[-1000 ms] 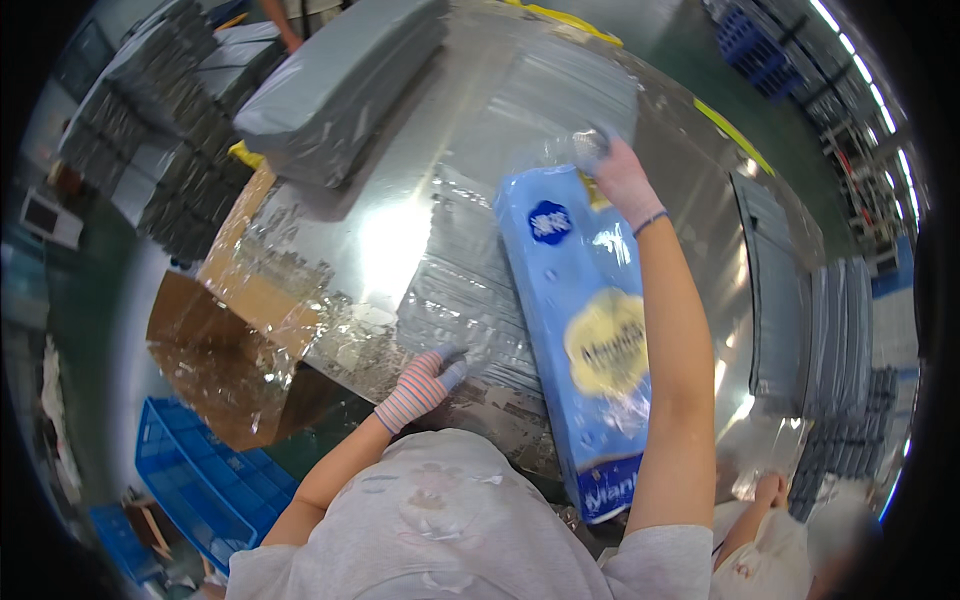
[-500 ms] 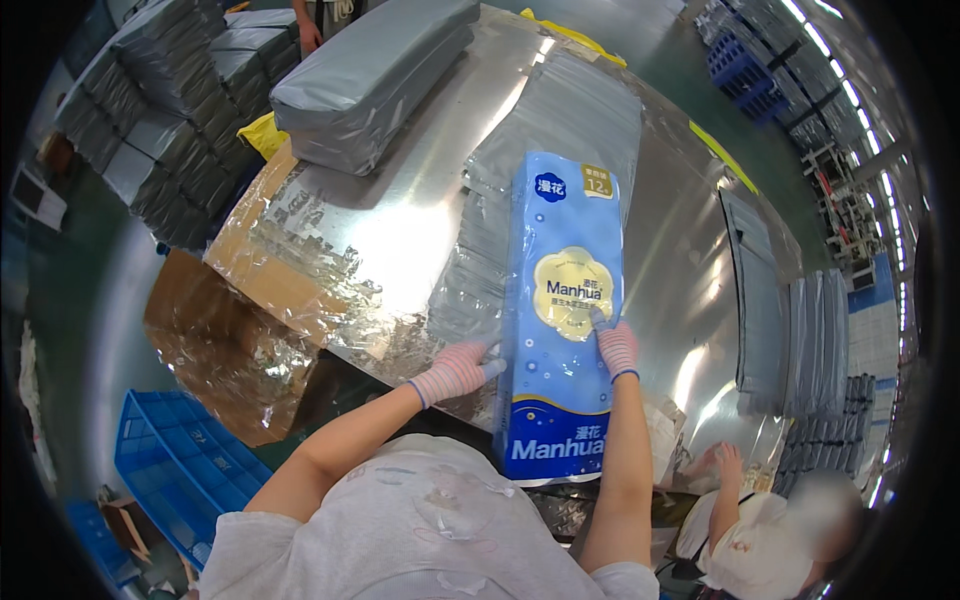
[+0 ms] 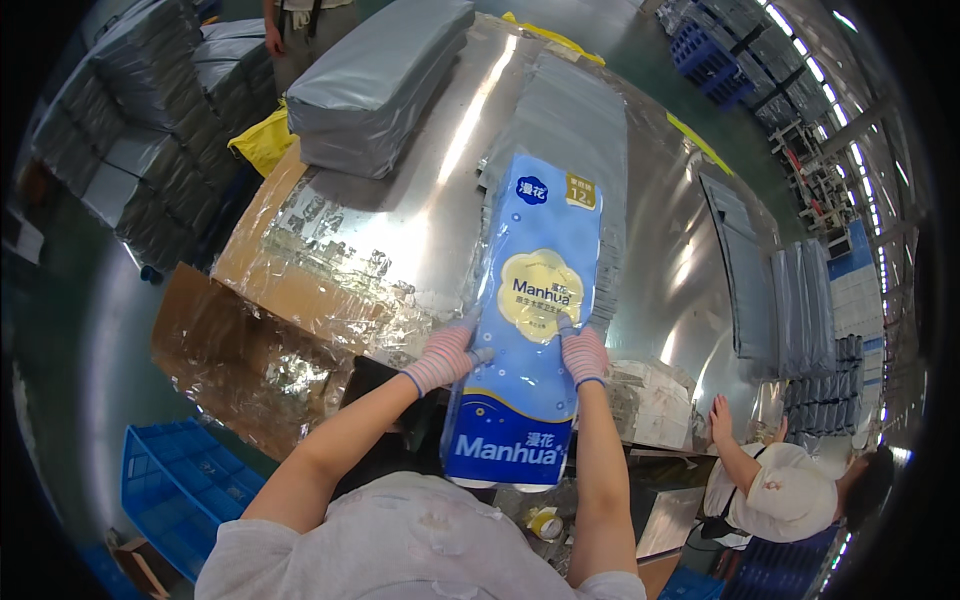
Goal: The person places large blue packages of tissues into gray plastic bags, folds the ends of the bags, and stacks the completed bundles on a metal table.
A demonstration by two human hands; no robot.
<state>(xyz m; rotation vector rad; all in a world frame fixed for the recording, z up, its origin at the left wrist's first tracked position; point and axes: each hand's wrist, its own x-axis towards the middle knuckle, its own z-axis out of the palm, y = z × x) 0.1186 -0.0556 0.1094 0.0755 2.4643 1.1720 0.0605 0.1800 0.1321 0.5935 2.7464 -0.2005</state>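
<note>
A long blue plastic-wrapped pack of toilet paper rolls [image 3: 520,340] lies lengthwise in front of me, over a row of overlapping grey plastic bags [image 3: 570,110]. Its near end juts past the table's edge, close to my body. Wearing a pink-striped glove, my left hand [image 3: 445,360] grips the left side of the pack, thumb on the upper face. My right hand [image 3: 583,353], gloved alike, holds the opposite side, its thumb also on top. The fingers under the sides are partly hidden.
On the metal table [image 3: 660,240] a large grey wrapped bundle [image 3: 380,90] stands at far left. Cardboard [image 3: 230,350] hangs off the left edge, above a blue crate [image 3: 190,490]. At right are stacked grey bags [image 3: 800,310] and a co-worker's hand [image 3: 721,418]. A tape roll [image 3: 545,523] sits near me.
The pack has shifted left and toward me, tilting slightly. My left hand has closed on its side from a looser position; my right hand has moved along with it. The view has turned a little.
</note>
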